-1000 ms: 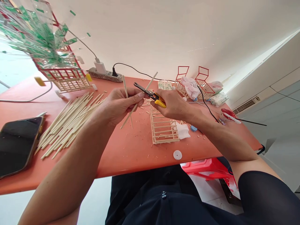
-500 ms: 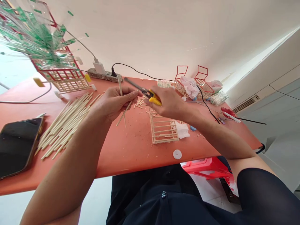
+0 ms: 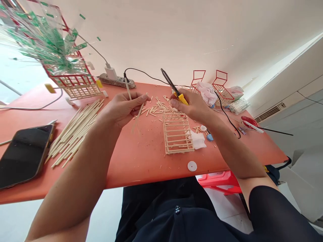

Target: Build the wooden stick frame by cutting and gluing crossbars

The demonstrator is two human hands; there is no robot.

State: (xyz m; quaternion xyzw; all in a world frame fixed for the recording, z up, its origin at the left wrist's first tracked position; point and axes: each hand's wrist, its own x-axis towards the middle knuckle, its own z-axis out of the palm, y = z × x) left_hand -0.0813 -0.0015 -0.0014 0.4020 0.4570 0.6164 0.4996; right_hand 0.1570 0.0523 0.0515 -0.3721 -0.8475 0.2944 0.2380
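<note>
Red-trimmed basket holds green-marked plastic; hands grip wooden sticks, left, and yellow-handled pliers, right.

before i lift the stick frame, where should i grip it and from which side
Probably by its left rail, from the left: the frame lies flat and that side looks open, while tissue crowds its right and cut bits lie at its far end. Pinch lightly; its rails look thin.
</note>
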